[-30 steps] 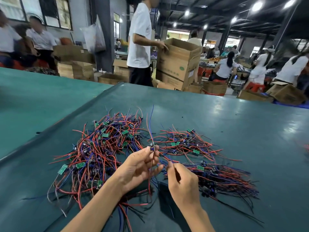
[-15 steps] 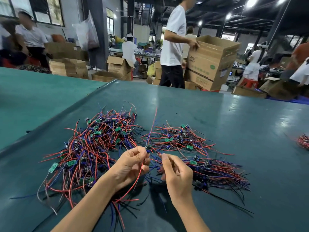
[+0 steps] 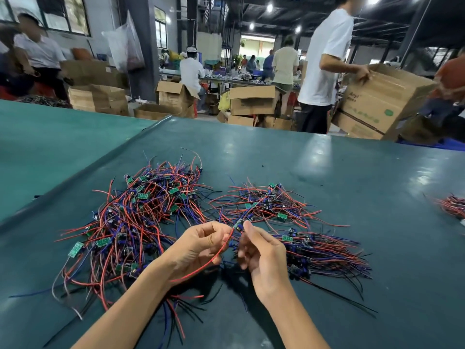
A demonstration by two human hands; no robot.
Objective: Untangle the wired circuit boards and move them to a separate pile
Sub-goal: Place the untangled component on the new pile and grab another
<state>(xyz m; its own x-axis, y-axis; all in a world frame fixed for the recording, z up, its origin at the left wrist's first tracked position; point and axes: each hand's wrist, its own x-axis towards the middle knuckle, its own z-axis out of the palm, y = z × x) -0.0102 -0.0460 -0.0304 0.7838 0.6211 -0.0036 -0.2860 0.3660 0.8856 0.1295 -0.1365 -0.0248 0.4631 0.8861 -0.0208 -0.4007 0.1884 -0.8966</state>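
While both hands hover just above the green table (image 3: 352, 172), one wired circuit board (image 3: 238, 225) is held up between them. The right hand (image 3: 264, 255) pinches the little board at its fingertips. The left hand (image 3: 198, 245) curls round its red lead (image 3: 211, 261), which bows down across the palm. Left of the grip sprawls the big tangled heap (image 3: 130, 222), and just beyond the grip lies a smaller cluster (image 3: 264, 202). To the grip's right sits a tidier pile (image 3: 324, 253), its wires roughly parallel.
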